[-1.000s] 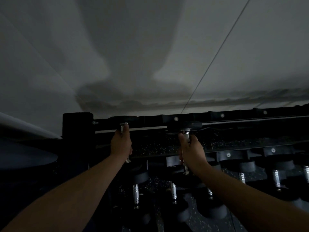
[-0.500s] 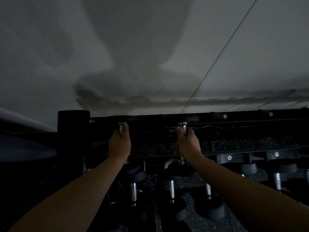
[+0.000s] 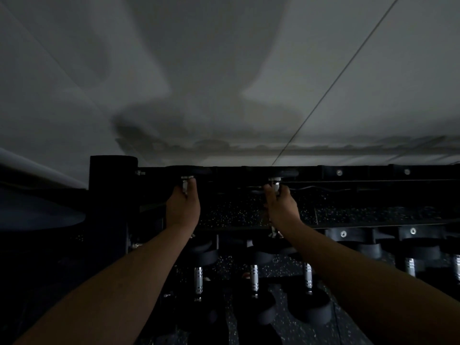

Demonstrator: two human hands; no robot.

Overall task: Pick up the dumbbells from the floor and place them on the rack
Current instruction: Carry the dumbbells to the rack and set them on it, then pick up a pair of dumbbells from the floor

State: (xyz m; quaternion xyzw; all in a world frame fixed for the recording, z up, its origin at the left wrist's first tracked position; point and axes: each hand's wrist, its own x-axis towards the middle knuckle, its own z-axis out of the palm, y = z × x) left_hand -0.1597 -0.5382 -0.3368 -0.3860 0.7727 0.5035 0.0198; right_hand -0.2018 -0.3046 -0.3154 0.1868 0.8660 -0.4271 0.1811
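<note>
The scene is dim. My left hand point(image 3: 183, 209) is closed around the chrome handle of a black dumbbell point(image 3: 189, 171) lying across the top tier of the black rack point(image 3: 373, 176). My right hand point(image 3: 282, 207) grips the handle of a second dumbbell point(image 3: 282, 173) beside it on the same tier. Each dumbbell's far head sits at the rack's back rail; the near heads are partly hidden under my wrists.
Several more dumbbells point(image 3: 254, 277) with chrome handles rest on the lower tier below my arms. A thick black rack post point(image 3: 109, 195) stands at the left. A pale wall point(image 3: 224, 70) rises behind the rack. Speckled rubber matting point(image 3: 373, 212) shows between the tiers.
Both hands have pushed their dumbbells farther back onto the top tier; the heads now sit at the back rail. The grip on both handles is unchanged.
</note>
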